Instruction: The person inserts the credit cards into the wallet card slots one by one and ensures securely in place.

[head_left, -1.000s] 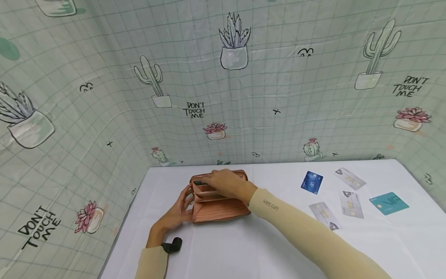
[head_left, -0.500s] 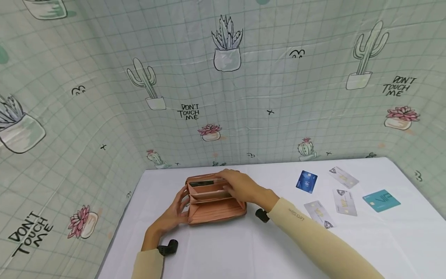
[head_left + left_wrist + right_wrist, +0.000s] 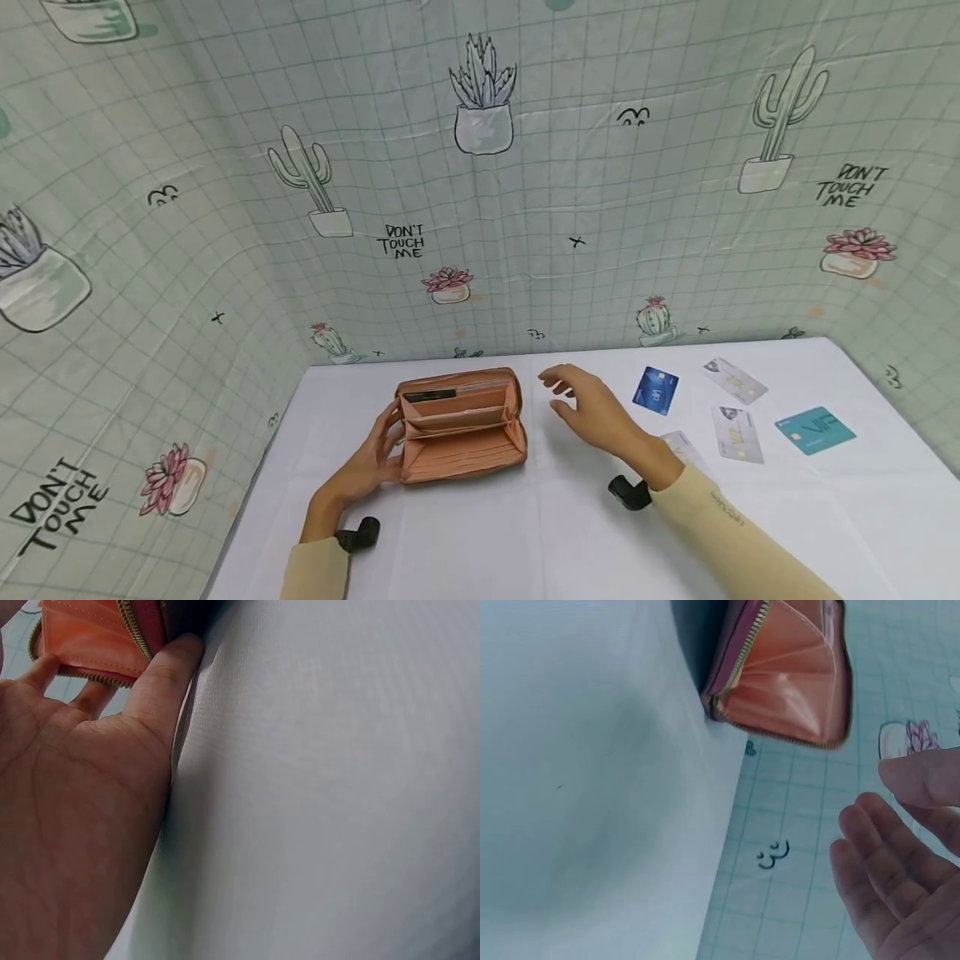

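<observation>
Head view, lower centre: my left grip [image 3: 363, 468] holds the left edge of the unzipped wallet [image 3: 463, 454]; my right grip [image 3: 596, 410], thumb and fingers apart, hangs to its right.

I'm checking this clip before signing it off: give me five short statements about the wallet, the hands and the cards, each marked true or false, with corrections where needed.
1. The zip-around wallet stands open on the white-covered table. True.
2. The right hand is gripping a card. False: it holds nothing and is apart from the wallet.
3. The left hand holds the wallet at its left end. True.
4. Every card lying on the table is silver. False: a blue card and a teal VIP card lie there with three silver cards.
5. A dark flat item shows in the wallet's rear compartment. True.
</observation>
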The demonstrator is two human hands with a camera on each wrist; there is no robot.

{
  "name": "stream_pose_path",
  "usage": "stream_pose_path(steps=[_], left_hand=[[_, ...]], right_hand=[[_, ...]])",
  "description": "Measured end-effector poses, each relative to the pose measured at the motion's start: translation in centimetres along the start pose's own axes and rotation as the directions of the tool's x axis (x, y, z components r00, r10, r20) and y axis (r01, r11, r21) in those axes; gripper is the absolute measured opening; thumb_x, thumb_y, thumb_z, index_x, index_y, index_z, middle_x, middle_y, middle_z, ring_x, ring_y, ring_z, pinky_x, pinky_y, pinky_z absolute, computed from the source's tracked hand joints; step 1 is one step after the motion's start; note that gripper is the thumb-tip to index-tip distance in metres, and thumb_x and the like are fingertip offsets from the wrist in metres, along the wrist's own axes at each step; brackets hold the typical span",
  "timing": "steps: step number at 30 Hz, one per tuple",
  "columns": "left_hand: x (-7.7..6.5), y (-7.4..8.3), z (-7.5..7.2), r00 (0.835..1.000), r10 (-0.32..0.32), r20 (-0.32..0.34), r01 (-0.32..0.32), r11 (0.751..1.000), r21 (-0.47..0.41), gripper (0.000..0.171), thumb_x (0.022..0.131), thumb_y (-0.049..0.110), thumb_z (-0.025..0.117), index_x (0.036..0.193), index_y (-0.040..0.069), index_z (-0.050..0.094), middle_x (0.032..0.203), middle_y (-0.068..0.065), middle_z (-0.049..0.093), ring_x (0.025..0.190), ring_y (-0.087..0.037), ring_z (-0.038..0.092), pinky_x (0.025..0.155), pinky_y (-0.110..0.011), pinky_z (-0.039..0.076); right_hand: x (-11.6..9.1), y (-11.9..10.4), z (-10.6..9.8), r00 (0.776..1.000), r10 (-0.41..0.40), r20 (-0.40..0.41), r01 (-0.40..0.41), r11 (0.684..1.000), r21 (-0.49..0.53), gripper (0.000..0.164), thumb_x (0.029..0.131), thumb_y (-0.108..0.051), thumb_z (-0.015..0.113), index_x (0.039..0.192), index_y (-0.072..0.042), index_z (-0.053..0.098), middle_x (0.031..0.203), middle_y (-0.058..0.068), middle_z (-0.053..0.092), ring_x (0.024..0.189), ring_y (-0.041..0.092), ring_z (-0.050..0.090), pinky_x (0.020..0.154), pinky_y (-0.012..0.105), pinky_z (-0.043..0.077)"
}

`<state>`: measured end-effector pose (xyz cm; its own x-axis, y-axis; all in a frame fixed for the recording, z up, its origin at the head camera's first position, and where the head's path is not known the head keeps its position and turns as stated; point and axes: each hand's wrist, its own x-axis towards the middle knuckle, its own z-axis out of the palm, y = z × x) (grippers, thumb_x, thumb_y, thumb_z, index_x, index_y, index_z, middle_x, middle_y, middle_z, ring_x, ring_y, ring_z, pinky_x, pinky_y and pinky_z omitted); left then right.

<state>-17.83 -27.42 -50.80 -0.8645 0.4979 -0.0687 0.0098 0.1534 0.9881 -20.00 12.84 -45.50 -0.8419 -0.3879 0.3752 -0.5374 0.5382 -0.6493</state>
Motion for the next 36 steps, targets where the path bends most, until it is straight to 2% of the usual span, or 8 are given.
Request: stream_pose_path(steps=[11, 17, 24, 29, 33, 36], left_hand=[[0.0, -0.1, 0.0, 1.0, -0.011, -0.002, 0.011, 1.0, -0.008, 0.12, 0.09, 0.001, 0.079, 0.171, 0.018, -0.009, 0.176, -0.02, -0.009, 0.161, -0.045, 0.0, 0.122, -0.062, 0.026], [0.0, -0.1, 0.0, 1.0, -0.007, 0.002, 0.007, 1.0, -0.009, 0.119, 0.091, 0.0, 0.078, 0.171, 0.019, -0.009, 0.176, -0.02, -0.009, 0.161, -0.046, 0.0, 0.122, -0.059, 0.027], [0.1, -0.1, -0.1, 1.0, 0.001, 0.0, -0.001, 1.0, -0.002, 0.12, 0.09, 0.001, 0.079, 0.171, 0.02, -0.008, 0.175, -0.02, -0.009, 0.161, -0.046, 0.001, 0.122, -0.061, 0.026], [0.1, -0.2, -0.2, 1.0, 0.002, 0.001, -0.002, 1.0, 0.001, 0.12, 0.09, 0.002, 0.079, 0.171, 0.02, -0.008, 0.175, -0.02, -0.008, 0.161, -0.046, 0.002, 0.122, -0.062, 0.027], [0.1, -0.2, -0.2, 1.0, -0.001, -0.003, 0.001, 1.0, 0.001, 0.12, 0.09, 0.001, 0.079, 0.171, 0.019, -0.008, 0.176, -0.02, -0.008, 0.162, -0.045, 0.002, 0.122, -0.058, 0.028], [0.0, -0.1, -0.1, 1.0, -0.006, -0.005, 0.006, 1.0, -0.002, 0.12, 0.09, 0.0, 0.079, 0.171, 0.019, -0.008, 0.176, -0.019, -0.008, 0.162, -0.044, 0.001, 0.122, -0.054, 0.03]], right_hand=[[-4.3, 1.8, -2.6, 0.993, 0.097, -0.068, -0.098, 0.995, -0.014, 0.036, 0.091, 0.012, 0.071, 0.126, 0.005, 0.067, 0.117, 0.02, 0.072, 0.102, 0.034, 0.072, 0.086, 0.049, 0.059], [-6.6, 2.7, -4.0, 0.979, 0.183, -0.089, -0.187, 0.982, -0.033, 0.038, 0.089, 0.013, 0.073, 0.125, 0.006, 0.066, 0.115, 0.021, 0.072, 0.1, 0.035, 0.072, 0.086, 0.05, 0.059], [-9.0, 3.8, -4.9, 0.951, 0.288, -0.113, -0.295, 0.955, -0.045, 0.041, 0.086, 0.011, 0.076, 0.126, 0.009, 0.064, 0.117, 0.025, 0.07, 0.102, 0.04, 0.071, 0.088, 0.052, 0.058], [-10.2, 4.3, -5.4, 0.921, 0.378, -0.093, -0.385, 0.92, -0.078, 0.048, 0.085, 0.006, 0.079, 0.129, 0.012, 0.061, 0.121, 0.032, 0.065, 0.106, 0.046, 0.068, 0.091, 0.059, 0.056], [-10.9, 4.7, -5.7, 0.898, 0.435, -0.072, -0.44, 0.889, -0.127, 0.054, 0.083, 0.002, 0.082, 0.131, 0.013, 0.059, 0.124, 0.036, 0.059, 0.109, 0.051, 0.064, 0.092, 0.063, 0.054], [-11.4, 5.1, -5.8, 0.887, 0.458, -0.068, -0.462, 0.871, -0.168, 0.06, 0.08, -0.001, 0.085, 0.131, 0.014, 0.058, 0.121, 0.038, 0.056, 0.106, 0.05, 0.063, 0.088, 0.062, 0.053]])
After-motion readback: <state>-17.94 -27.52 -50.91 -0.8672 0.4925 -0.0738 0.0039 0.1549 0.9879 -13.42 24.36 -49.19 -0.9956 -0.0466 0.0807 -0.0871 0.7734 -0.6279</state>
